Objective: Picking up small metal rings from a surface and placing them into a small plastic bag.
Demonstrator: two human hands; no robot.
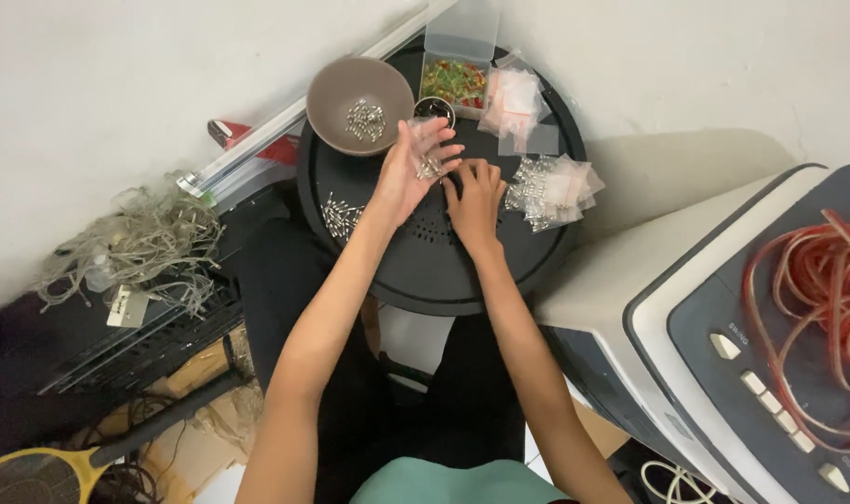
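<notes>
My left hand (408, 173) holds a small clear plastic bag (429, 147) with several small metal parts in it, palm up over a round black stool top (425, 271). My right hand (474, 198) lies palm down on the stool beside it, fingertips touching the bag's lower edge. A brown bowl (361, 98) holding more small metal parts sits at the stool's far left. A loose heap of the same parts (339, 217) lies on the stool left of my left wrist.
Filled small clear bags (551, 189) are piled right of my hands, empty bags (513, 103) behind them. A clear box of coloured pieces (453, 79) and a small dark cup (434, 108) stand at the back. A grey appliance with red wire (817, 289) is at right; tangled wire (145, 245) at left.
</notes>
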